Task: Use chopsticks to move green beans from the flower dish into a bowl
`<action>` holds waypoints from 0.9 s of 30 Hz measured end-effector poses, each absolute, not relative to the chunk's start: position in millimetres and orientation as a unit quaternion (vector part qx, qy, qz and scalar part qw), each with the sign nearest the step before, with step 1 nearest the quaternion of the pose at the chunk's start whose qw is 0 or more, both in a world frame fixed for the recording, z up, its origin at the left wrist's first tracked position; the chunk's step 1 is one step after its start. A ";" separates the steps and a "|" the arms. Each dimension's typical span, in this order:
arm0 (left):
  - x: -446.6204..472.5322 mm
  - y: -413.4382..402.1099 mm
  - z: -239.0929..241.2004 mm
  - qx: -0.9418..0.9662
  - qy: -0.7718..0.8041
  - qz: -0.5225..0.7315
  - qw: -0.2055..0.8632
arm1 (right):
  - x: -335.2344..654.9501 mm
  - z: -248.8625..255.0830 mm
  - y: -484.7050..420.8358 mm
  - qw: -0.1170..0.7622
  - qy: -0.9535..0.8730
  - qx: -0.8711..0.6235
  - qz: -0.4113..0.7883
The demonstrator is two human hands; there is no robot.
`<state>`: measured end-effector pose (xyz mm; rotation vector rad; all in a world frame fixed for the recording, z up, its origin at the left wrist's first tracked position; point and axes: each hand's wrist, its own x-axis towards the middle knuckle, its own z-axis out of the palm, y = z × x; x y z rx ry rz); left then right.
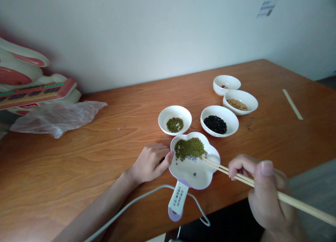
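Note:
In my right hand (267,189) is a pair of chopsticks (244,179), their tips touching the edge of the mung beans (193,147) in a white flower-shaped dish (194,177). The beans lie mostly along the dish's far left side. My left hand (153,161) rests at the dish's left edge, thumb against the rim and fingers curled, their tips partly hidden. A labelled handle (178,200) sticks out from the dish toward me. Just behind it stands a white bowl (162,124) with more mung beans, and to its right a bowl of black beans (215,124).
Behind the black beans stand a bowl of tan beans (237,104) and a bowl with a few reddish pieces (217,89). A pale strip (292,103) lies at right. At left are a plastic bag (63,117) and an animal-shaped toy (39,82). A white cable (141,197) runs under the handle.

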<state>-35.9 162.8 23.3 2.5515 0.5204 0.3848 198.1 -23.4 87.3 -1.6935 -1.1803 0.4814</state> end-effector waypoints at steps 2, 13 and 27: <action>-36.1 163.2 22.6 0.939 0.191 0.141 0.248 | 198.0 86.5 -22.9 0.492 -0.481 -0.699 0.195; -36.6 162.7 20.6 0.938 0.192 0.137 0.253 | 196.3 85.3 -20.6 0.494 -0.478 -0.701 0.189; -35.4 162.5 22.0 0.943 0.184 0.144 0.236 | 211.7 90.8 0.5 0.571 -0.532 -0.618 0.094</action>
